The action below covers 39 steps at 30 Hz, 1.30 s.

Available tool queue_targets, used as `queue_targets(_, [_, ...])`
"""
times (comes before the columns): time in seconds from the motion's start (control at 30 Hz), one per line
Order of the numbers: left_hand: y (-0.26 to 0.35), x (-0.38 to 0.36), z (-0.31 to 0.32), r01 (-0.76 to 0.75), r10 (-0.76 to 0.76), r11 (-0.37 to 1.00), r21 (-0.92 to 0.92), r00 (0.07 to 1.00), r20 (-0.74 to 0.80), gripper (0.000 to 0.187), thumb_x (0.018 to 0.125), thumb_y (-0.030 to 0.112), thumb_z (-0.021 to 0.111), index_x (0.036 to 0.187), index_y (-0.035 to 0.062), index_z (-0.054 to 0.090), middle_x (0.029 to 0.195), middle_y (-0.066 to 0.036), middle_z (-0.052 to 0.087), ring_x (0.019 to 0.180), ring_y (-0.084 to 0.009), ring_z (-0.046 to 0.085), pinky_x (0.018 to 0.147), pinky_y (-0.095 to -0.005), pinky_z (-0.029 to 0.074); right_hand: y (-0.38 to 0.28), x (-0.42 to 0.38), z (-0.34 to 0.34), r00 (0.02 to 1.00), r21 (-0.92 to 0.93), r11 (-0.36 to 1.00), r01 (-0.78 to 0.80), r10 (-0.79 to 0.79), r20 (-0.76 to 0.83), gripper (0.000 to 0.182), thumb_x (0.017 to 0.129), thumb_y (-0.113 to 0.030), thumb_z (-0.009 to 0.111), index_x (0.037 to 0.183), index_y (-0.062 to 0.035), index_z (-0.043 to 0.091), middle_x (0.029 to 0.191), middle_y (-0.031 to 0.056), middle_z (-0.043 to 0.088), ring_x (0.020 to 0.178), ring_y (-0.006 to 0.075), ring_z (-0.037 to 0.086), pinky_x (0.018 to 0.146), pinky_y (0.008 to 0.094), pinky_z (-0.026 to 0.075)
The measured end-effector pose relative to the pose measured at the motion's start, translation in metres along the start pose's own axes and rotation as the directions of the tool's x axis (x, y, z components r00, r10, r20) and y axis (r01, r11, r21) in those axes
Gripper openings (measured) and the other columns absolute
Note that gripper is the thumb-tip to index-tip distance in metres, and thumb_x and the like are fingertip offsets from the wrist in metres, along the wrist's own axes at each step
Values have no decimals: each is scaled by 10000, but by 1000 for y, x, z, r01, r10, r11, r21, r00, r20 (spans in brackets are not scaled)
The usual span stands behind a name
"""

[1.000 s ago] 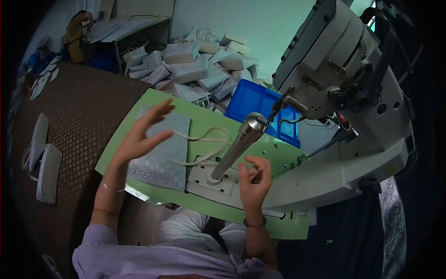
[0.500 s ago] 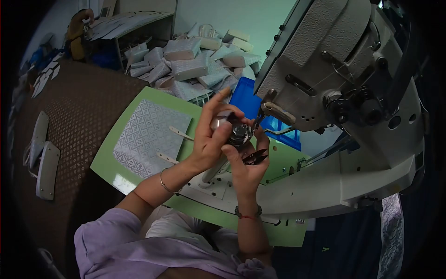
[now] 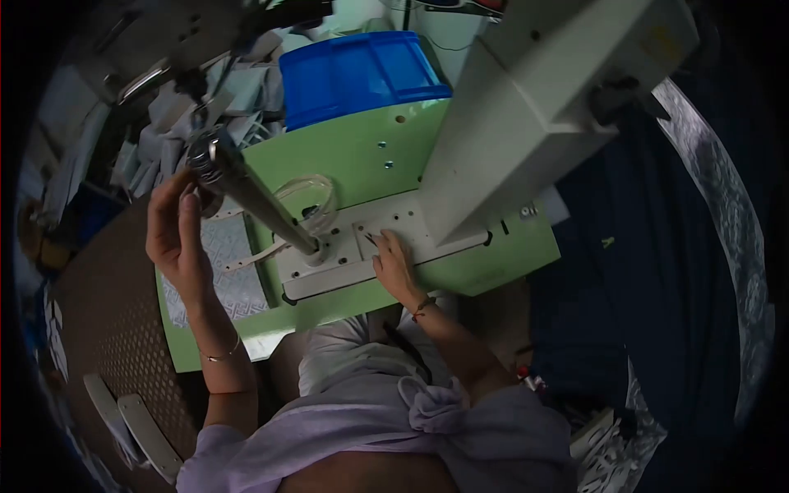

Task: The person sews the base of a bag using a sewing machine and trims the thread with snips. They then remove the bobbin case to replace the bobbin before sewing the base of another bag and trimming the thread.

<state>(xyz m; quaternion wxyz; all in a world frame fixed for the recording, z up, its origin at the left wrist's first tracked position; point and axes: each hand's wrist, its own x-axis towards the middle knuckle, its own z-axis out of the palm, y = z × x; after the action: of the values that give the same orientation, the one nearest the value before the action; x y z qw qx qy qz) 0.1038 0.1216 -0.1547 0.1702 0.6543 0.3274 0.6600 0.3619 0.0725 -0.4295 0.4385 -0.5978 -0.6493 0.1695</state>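
Note:
My left hand (image 3: 177, 238) is at the top of the sewing machine's upright post (image 3: 263, 205), its fingers curled against the side of the metal hook housing (image 3: 214, 156). What they pinch there is hidden. My right hand (image 3: 396, 269) rests low on the white machine base (image 3: 349, 267), right of the post's foot, fingers bent. A dark pointed tip of the thread snips (image 3: 371, 238) pokes out by its fingertips; the rest is covered. Behind the post lies a looped pale strap (image 3: 316, 197). A silver patterned panel (image 3: 226, 255) with straps lies on the green tabletop left of the post.
A blue plastic crate (image 3: 357, 78) stands behind the green tabletop (image 3: 345, 148). The machine's thick column (image 3: 509, 156) rises at the right, and its head (image 3: 140, 41) overhangs the upper left. Pale bags (image 3: 238, 90) are heaped beyond. White bag pieces (image 3: 140, 427) lie lower left.
My view has swung to the right. My right hand, with black snips, has left the post top and dropped to the base. My left hand stays by the post top, now at its side.

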Motion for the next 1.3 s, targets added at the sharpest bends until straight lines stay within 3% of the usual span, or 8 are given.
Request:
queue_targets(0.17, [-6,-16,12,-96,104,994,61,983,-150,194,958,12,504,1118,-53,592,1119,-119,616,1023,-179,601,958,-325,476,32,-17,-67,930,-133,990,-45,-7,-368,246,869,-40,584,1110,-2,551,1143,196,517,960,385,570,798,403,480])
queue_targets(0.3, [-1,-49,12,-31,42,999,34,922,-385,77,961,20,504,972,-18,570,980,-100,611,860,-150,578,886,-320,497,113,4,-142,609,-127,915,-383,147,-779,188,882,-59,590,1064,-23,560,1092,165,528,916,376,552,763,443,463])
queue_targets(0.5, [11,-85,45,-21,5,997,-78,981,-194,129,978,94,508,869,28,526,749,-65,573,616,-108,450,584,-249,376,200,24,-161,859,-395,779,-487,344,-379,200,900,-102,571,1068,7,579,949,202,553,882,394,565,765,442,470])
queue_targets(0.6, [26,-84,55,-8,9,1000,5,976,-219,119,935,57,558,829,8,585,738,-61,575,636,-115,467,597,-261,377,159,15,-163,802,-205,806,-556,455,-386,161,926,-96,550,1037,19,578,872,160,565,805,310,582,729,394,479])
queue_targets(0.73, [44,-76,68,-82,91,990,113,993,-78,85,876,46,630,917,-9,681,870,-104,663,695,-157,560,644,-281,424,-35,21,-163,674,373,920,-123,353,-649,152,939,-97,553,1037,19,559,869,140,570,808,251,584,721,353,481])
queue_targets(0.9, [78,-55,88,49,-46,998,-34,995,89,222,885,58,628,1089,-14,683,904,-115,700,809,-200,640,729,-293,489,-181,44,-105,846,478,744,466,-216,-488,109,926,-73,603,996,-6,555,867,128,564,765,210,571,646,325,486])
queue_targets(1.23, [86,55,-20,102,-191,912,398,963,190,206,941,86,546,1092,7,661,850,-100,639,722,-176,627,653,-298,490,-238,90,-73,837,463,717,522,-534,-118,215,823,20,656,1034,-15,627,1083,158,603,934,272,616,805,344,518])
queue_targets(1.3, [72,80,-23,-378,14,705,600,853,521,208,949,196,567,925,3,641,754,-125,542,734,-274,570,631,-389,448,-230,89,-66,856,480,731,485,-509,-89,212,825,21,646,1034,-12,628,1091,157,597,926,260,616,794,333,519])
